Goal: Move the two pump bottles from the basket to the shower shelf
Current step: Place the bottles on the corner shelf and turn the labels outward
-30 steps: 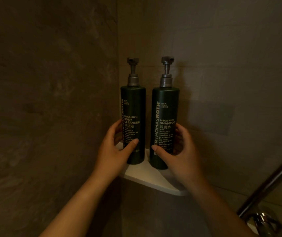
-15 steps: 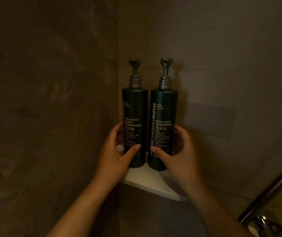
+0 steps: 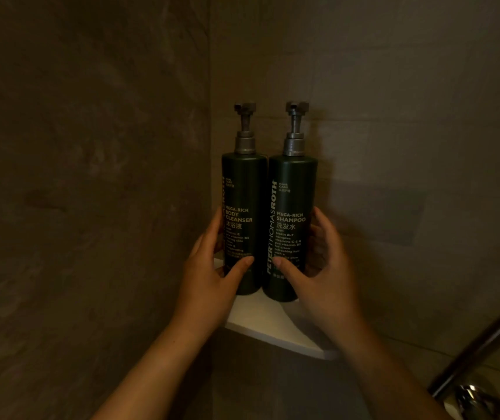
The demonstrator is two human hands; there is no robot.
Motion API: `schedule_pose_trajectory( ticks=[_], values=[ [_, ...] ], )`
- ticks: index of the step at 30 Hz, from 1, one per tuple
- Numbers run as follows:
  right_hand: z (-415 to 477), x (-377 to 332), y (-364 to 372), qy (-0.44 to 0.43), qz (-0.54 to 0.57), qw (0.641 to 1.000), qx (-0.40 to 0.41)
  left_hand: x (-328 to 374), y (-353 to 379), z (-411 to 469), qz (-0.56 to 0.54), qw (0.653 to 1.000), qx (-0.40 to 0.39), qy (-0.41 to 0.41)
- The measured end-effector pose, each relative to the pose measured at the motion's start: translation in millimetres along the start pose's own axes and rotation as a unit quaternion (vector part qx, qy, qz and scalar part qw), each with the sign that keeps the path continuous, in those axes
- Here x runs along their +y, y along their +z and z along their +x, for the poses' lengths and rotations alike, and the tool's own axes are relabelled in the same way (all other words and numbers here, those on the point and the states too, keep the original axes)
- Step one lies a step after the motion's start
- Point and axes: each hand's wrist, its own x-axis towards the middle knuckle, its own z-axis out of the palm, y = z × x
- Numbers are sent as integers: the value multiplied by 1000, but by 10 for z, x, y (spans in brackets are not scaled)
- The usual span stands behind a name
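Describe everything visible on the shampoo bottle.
The shampoo bottle is a tall dark green cylinder with a grey metal-look pump on top. Pale print reads MEGA-RICH SHAMPOO, with the brand running vertically. It stands upright on the white corner shelf, close beside the body cleanser bottle. The right hand wraps its lower half, thumb across the front.

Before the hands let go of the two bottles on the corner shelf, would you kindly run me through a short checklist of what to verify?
1. Body cleanser bottle upright on the shelf: ok.
2. Shampoo bottle upright on the shelf: ok.
3. Both bases fully on the shelf, clear of its front edge: ok.
4. Labels facing outward and readable: ok.
5. Left hand and right hand each wrapped around its own bottle: ok.
6. Bottles clear of the walls behind: cannot tell.
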Motion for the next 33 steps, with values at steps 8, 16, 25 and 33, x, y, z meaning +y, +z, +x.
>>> schedule_pose_trajectory(
  ticks=[8, 16, 25, 33],
  values=[
    [11, 12, 12, -17, -16, 1000, 7, -69, 4, 80, -17, 1000, -5, -6],
    [-14, 10, 17, -6, -28, 999, 20, -98, 2, 78, -42, 999, 11, -15],
    [5, 14, 23, -8, -27, 999, 20, -126, 4, 66, -26, 1000, 3, -14],
    [-14, -26, -4, 16, -39, 999, -4, -10, -36, 7, 18, 999, -1, -30]
  ],
)
